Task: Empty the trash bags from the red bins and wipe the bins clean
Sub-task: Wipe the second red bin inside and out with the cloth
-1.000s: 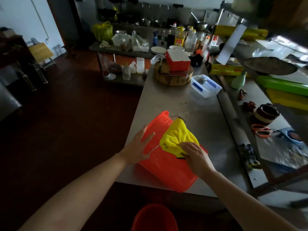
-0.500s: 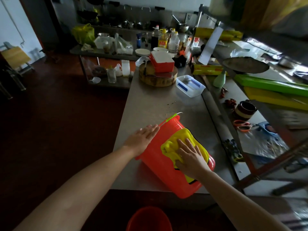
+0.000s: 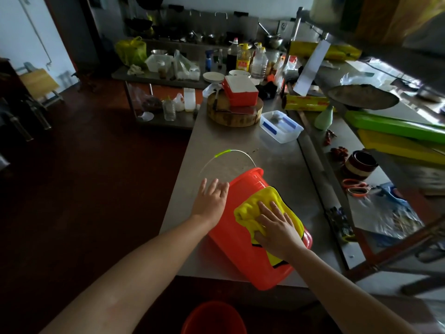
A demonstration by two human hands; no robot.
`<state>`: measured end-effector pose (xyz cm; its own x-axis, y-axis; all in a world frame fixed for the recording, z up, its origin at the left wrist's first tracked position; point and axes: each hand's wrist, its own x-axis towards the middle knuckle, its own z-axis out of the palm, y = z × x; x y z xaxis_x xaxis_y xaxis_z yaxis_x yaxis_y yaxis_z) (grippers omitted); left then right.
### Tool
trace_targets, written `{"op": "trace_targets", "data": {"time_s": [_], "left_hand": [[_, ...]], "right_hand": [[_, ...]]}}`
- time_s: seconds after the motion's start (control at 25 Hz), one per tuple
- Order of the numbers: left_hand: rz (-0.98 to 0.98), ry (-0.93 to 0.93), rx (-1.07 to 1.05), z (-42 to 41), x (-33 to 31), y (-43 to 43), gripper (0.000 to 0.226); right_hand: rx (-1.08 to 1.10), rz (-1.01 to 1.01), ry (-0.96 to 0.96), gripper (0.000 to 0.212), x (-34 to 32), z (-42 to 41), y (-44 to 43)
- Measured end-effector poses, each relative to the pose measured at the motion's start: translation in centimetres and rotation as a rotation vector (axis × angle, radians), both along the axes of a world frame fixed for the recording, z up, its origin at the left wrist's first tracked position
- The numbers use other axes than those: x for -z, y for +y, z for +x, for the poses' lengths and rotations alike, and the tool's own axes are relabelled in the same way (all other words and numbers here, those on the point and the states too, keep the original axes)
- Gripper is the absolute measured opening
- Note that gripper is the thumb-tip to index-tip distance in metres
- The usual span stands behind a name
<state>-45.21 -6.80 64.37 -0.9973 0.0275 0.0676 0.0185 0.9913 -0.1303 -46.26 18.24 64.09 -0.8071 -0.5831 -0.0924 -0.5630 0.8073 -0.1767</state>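
Note:
A red bin (image 3: 240,242) lies on its side on the steel table (image 3: 272,165), its mouth pointing away from me and its base over the near edge. Its wire handle (image 3: 226,153) with a green grip sticks out past the rim. My right hand (image 3: 277,227) presses a yellow cloth (image 3: 260,203) flat against the bin's upper side with spread fingers. My left hand (image 3: 212,201) rests flat on the bin's left side near the rim, fingers straight. A second red bin (image 3: 213,318) stands on the floor below, at the bottom edge of the view.
Farther along the table sit a round wooden block (image 3: 233,115) with a red box on it and a clear plastic container (image 3: 281,127). Orange scissors (image 3: 355,186), a brown pot (image 3: 361,162) and boxes crowd the right shelf. Dark red floor lies to the left.
The bin has turned under my hands and its wire handle has swung out past the rim. My right hand has gone from gripping the cloth to pressing it flat lower on the bin's side.

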Motion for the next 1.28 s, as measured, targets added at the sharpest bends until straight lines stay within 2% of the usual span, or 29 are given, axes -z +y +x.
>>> {"op": "trace_targets", "data": {"time_s": [0.12, 0.32, 0.44, 0.64, 0.76, 1.12, 1.28], "left_hand": [[0.123, -0.015, -0.022, -0.9, 0.1, -0.5, 0.072], [0.444, -0.134, 0.038, -1.3, -1.0, -2.6, 0.090], [0.471, -0.163, 0.088, -1.3, -1.6, -4.3, 0.090], [0.476, -0.206, 0.201, -1.0, -1.9, -5.6, 0.059], [0.523, -0.170, 0.200, -0.1, -1.4, -6.2, 0.062], [0.698, -0.158, 0.049, 2.5, 0.6, -7.2, 0.057], [0.658, -0.215, 0.055, 1.7, -0.2, -6.5, 0.062]], "right_hand": [[-0.019, 0.008, -0.002, 0.058, -0.1, -0.1, 0.6], [-0.054, 0.002, 0.023, 0.059, -0.3, 0.3, -0.6], [-0.067, -0.035, 0.035, 0.066, -0.6, 1.1, -3.0], [-0.037, -0.003, 0.051, 0.072, -0.4, 2.2, -7.7], [-0.010, 0.049, 0.076, 0.072, 0.6, 2.8, -8.7], [0.052, 0.007, 0.123, 0.074, 1.8, 2.6, -7.0], [0.103, 0.010, 0.127, 0.073, 1.7, 2.8, -7.4]]}}
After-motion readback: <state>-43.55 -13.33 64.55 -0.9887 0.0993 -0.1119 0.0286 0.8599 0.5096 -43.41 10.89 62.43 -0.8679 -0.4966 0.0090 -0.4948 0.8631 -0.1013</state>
